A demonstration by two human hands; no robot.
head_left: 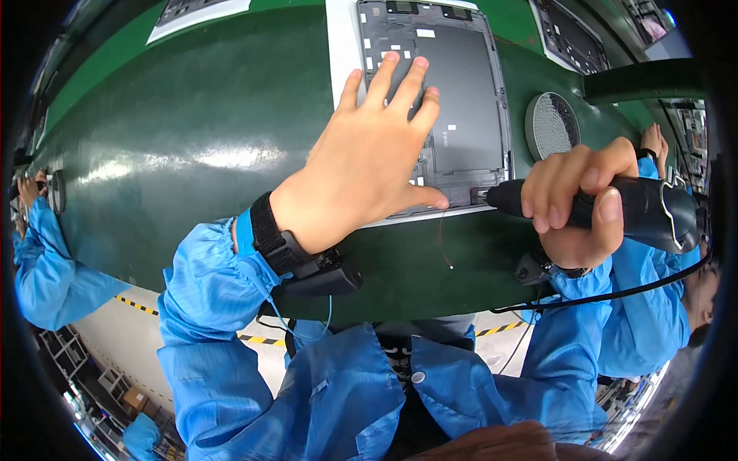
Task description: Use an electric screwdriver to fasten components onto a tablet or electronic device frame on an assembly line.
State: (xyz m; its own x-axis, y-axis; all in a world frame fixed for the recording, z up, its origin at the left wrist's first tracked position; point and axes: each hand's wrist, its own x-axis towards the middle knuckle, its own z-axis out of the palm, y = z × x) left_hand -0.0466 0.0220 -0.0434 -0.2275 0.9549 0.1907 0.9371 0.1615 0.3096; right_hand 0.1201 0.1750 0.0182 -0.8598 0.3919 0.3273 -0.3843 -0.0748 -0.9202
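A flat dark grey device housing (469, 100) with small white stickers lies on a white sheet (344, 46). My left hand (369, 146) rests on its left part with the fingers spread, the thumb near the lower edge. In my right hand (576, 200) is a black electric screwdriver (653, 211), held level with its tip pointing left at the housing's lower right corner. Whether the tip touches a screw is too small to tell. A thin dark red wire (442, 238) with a small white end hangs from the housing's lower edge beside my left thumb.
A round dish (552, 127) with small parts stands right of the housing. More housings lie at the far left (196, 9) and far right (569, 34). A black cable (615, 296) curves from the screwdriver. Co-workers in blue sleeves sit left (58, 261) and right (646, 307).
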